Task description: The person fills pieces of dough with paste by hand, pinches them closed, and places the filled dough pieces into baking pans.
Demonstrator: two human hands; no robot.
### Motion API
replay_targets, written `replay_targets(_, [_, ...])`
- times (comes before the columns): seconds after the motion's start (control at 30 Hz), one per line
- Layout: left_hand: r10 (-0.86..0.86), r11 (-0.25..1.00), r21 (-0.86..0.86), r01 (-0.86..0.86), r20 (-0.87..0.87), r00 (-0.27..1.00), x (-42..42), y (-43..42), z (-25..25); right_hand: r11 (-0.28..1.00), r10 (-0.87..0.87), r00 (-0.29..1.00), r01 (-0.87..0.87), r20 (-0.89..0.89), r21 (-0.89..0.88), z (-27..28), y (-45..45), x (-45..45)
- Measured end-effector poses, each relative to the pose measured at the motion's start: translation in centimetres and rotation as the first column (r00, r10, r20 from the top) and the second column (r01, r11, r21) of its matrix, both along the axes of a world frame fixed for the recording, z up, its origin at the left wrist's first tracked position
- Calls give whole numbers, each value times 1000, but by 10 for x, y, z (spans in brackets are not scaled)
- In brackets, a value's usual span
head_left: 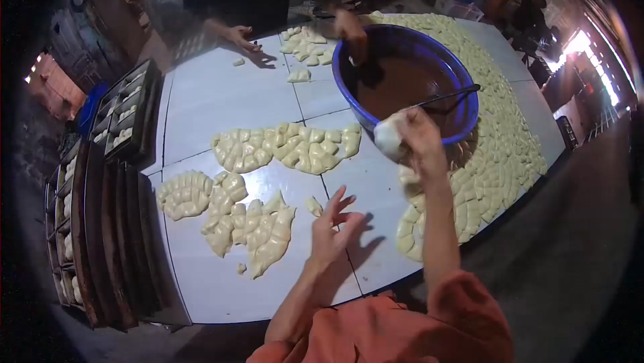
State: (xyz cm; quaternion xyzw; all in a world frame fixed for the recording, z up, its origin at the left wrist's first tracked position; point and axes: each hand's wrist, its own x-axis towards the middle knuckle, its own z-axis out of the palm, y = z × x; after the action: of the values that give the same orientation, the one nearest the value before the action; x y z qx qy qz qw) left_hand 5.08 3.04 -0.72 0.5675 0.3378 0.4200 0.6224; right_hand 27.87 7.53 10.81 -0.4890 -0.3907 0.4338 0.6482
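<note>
My right hand [422,138] is closed around a pale, rounded lump of dough [389,138], raised at the near rim of the blue basin [404,128]. Brown filling [402,85] lies inside that basin, and a dark-handled utensil [451,97] rests across its right side. Low over the white tiled tabletop [235,105], my left hand [333,229] is open with fingers spread and nothing in it. Just left of its fingertips lies a small dough piece [313,206]. Patches of cut dough pieces [261,229] spread farther left, and another cluster [288,147] sits ahead.
Many dough pieces [503,155] cover the table's right side around the basin. Stacked dark trays [107,229] holding dough balls stand at the left edge. Across the table, a co-worker's one hand [352,34] reaches into the basin; the other [243,38] hovers by a small dough piece [239,62].
</note>
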Motion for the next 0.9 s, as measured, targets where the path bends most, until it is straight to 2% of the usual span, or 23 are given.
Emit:
replay_targets(0.03, [-15,1000,-1,15,-106,994,-8,2,2,999,-24,985,28,171,-19,1,15,26])
replay_targets(0.07, [22,995,-95,-37,-147,989,-12,4,16,999,-21,985,25,173,-21,2,28,50])
replay_targets(0.13, [45,995,-83,-59,-164,985,-23,12,9,948,202,871,-60,448,-311,-5,53,87])
replay_targets(0.17, [62,995,-69,-76,-185,981,-26,15,7,948,203,872,-61,446,-311,-15,65,98])
replay_targets(0.2, [78,995,-38,-87,-195,978,-26,15,16,903,328,700,-34,635,-428,-28,76,109])
replay_targets(0.23, [77,996,-37,-86,-195,978,-27,15,19,849,453,474,27,755,-527,-44,86,119])
replay_targets(0.27, [31,997,-68,-48,-221,975,-28,16,20,788,577,298,43,760,-615,-62,94,130])
replay_targets(0.3, [-14,995,-99,-11,-246,969,-29,17,21,788,577,297,43,761,-614,-62,94,130])
replay_targets(0.37, [-44,996,-91,18,-294,955,-32,17,28,614,774,228,-45,590,-788,-65,98,126])
replay_targets(0.43, [-110,982,-182,48,-354,929,-36,15,34,632,766,205,-69,609,-772,-77,105,134])
replay_targets(0.5, [-108,974,-222,42,-291,951,-38,16,19,682,728,183,-96,661,-725,-86,104,142])
replay_targets(0.53, [-105,977,-210,42,-300,948,-37,17,18,639,759,178,-21,626,-769,-63,96,123])
replay_targets(0.57, [-102,979,-198,42,-306,946,-35,19,19,641,757,178,-15,629,-767,-58,93,124])
replay_targets(0.63, [-111,988,-139,71,-312,944,-33,23,26,783,580,580,-203,572,-588,-53,90,125])
replay_targets(0.67, [-120,990,-106,91,-319,940,-30,24,31,796,505,780,-254,369,-550,-49,88,126])
replay_targets(0.7, [-129,991,-75,110,-327,936,-27,26,35,793,508,779,-256,368,-552,-38,83,119])
replay_targets(0.77, [-131,991,-81,111,-324,937,-14,32,28,895,323,946,-298,22,-333,-12,66,93])
replay_targets(0.8, [-146,986,-109,127,-183,972,-5,34,22,923,253,966,-256,-48,-289,-9,61,80])
replay_targets(0.83, [-150,981,-134,144,-39,988,4,36,22,917,263,964,-265,-47,-297,-9,54,67])
replay_targets(0.9, [-173,960,-214,182,58,983,22,43,28,944,232,943,-277,-238,-179,-14,39,38])
